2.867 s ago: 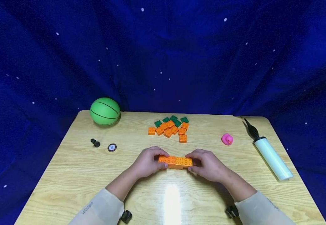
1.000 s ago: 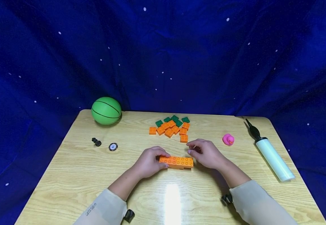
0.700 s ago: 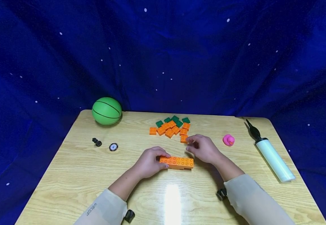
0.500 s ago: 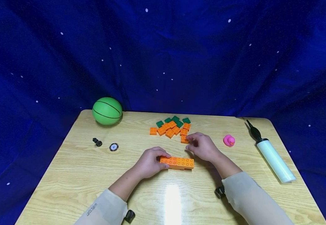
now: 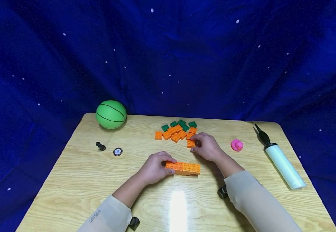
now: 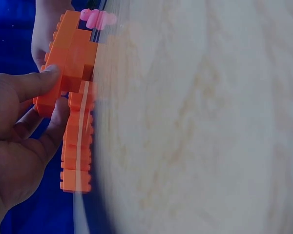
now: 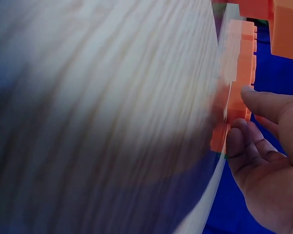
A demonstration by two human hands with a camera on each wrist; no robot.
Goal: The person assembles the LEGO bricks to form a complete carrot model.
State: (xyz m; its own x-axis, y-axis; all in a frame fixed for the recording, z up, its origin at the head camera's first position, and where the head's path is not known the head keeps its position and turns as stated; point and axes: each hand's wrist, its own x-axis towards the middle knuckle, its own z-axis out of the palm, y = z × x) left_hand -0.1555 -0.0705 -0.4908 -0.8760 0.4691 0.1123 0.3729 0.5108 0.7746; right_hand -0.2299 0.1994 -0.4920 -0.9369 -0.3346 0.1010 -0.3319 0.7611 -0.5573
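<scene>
My left hand (image 5: 156,167) pinches the left end of a joined row of orange toy building bricks (image 5: 191,168), thumb on the near side. In the left wrist view, a smaller brick (image 6: 77,63) sits attached beneath the long upper brick (image 6: 63,41). My right hand (image 5: 207,146) reaches to the small orange brick (image 5: 190,144) at the pile's near right corner. Its index fingertip is by the brick's far edge and its thumb by the near edge. In the right wrist view, the fingertips and thumb overlap orange bricks (image 7: 241,100).
Loose orange bricks (image 5: 175,138) and green bricks (image 5: 165,128) lie beyond the hands. Leftward are a green ball (image 5: 111,114), a black chess pawn (image 5: 100,146) and a poker chip (image 5: 117,151). A pink rubber duck (image 5: 237,145) and a hand pump (image 5: 283,164) lie to the right.
My right hand has let go of the joined bricks' right end and moved away from me to the small brick by the pile. My left hand keeps its grip.
</scene>
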